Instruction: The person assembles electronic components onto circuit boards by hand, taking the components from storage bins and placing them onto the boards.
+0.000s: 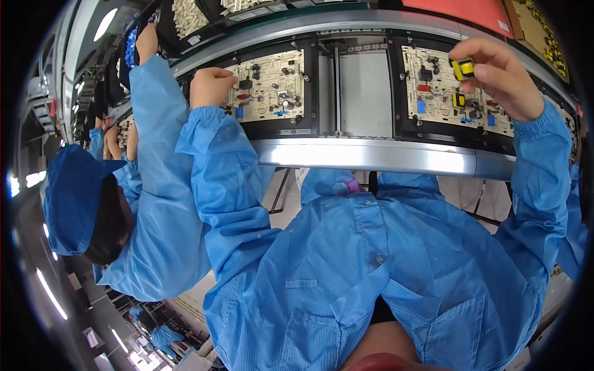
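Observation:
My right hand pinches a small transformer, yellow-taped with a black body, between thumb and fingers. It hovers above the right circuit board, which carries capacitors, blue and red parts and a similar yellow transformer. My left hand is closed at the left edge of another circuit board, its fingertips curled together by a black component. Whatever those fingers may hold is hidden. Both boards lie in black frames.
A metal rail runs along the conveyor's near side. Bins of pale parts stand at the far left, and a tray of yellow parts at the far right. On my left, a co-worker in a blue cap reaches toward the bins.

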{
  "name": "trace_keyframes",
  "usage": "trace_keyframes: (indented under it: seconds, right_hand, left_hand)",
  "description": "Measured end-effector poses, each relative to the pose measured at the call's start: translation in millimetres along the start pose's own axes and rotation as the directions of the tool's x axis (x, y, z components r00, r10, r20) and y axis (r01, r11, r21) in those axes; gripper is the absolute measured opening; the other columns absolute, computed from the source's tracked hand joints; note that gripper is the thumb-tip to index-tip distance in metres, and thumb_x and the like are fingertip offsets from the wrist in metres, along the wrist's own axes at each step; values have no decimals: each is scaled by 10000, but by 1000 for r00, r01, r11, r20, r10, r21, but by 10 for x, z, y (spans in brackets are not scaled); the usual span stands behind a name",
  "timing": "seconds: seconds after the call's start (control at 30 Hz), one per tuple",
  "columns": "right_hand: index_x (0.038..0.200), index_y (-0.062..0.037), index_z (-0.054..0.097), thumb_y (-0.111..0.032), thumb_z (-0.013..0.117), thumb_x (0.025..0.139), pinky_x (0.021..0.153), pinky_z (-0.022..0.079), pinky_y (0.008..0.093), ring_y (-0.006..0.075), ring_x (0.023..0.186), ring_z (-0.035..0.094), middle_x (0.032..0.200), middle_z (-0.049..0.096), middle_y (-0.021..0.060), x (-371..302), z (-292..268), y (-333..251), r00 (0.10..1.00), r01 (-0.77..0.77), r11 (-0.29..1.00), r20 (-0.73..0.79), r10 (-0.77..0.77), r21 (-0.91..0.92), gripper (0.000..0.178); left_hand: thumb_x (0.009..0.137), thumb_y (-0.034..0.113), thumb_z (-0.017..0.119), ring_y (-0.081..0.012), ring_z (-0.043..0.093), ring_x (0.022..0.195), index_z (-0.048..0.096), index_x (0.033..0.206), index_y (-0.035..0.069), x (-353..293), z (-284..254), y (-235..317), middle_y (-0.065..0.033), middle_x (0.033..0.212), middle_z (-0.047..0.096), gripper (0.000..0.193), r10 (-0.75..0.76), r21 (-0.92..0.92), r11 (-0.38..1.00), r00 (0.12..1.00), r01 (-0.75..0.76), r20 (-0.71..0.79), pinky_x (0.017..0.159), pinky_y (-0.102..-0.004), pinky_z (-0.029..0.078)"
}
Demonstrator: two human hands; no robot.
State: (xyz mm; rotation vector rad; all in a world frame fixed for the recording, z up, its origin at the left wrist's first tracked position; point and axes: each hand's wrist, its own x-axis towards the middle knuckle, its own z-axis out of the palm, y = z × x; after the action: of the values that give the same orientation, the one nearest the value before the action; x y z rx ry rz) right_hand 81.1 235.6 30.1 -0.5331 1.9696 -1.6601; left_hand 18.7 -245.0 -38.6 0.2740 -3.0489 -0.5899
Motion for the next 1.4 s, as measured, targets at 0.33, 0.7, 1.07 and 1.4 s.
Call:
trace_keyframes:
  seconds: [0.33, 0.7, 1.07, 1.4]
  right_hand:
    - [1121, -61, 513, -272, 573, 849, 756, 425, 225, 90, 921, 492, 1072, 491, 29, -60, -99, -67, 978, -172, 985, -123, 170, -6, 349]
    - [1122, -57, 502, -171, 654, 773, 773, 445, 246, 99, 916, 488, 1045, 480, 32, 154, 224, -40, 986, -117, 993, -119, 118, 14, 397]
    - [1151, -52, 493, -143, 618, 846, 862, 440, 283, 135, 944, 553, 1038, 557, 36, 1469, 1122, 139, 955, -126, 967, 290, 59, 220, 341]
    - [1135, 0, 520, -94, 594, 856, 865, 462, 257, 179, 1006, 586, 1093, 572, 89, 1753, 1271, 32, 918, -260, 930, 366, 155, 259, 304]
  left_hand:
    - [649, 205, 738, -208, 634, 656, 721, 836, 58, 78, 12, 43, -121, 723, 670, 238, 11, 63, 998, 999, -14, 39, 686, -303, 493]
    - [667, 201, 739, -244, 657, 768, 716, 844, 84, 106, 124, 209, -114, 805, 681, 212, -61, 270, 961, 998, 58, 0, 749, -334, 508]
    - [741, 226, 685, -254, 652, 865, 675, 1003, 47, 65, 60, 32, -140, 947, 672, 318, -12, 95, 995, 998, 6, 57, 802, -324, 499]
    - [782, 251, 626, -288, 645, 791, 655, 986, 37, -406, 34, -9, -134, 860, 662, 298, 152, -295, 930, 960, -219, -235, 711, -363, 507]
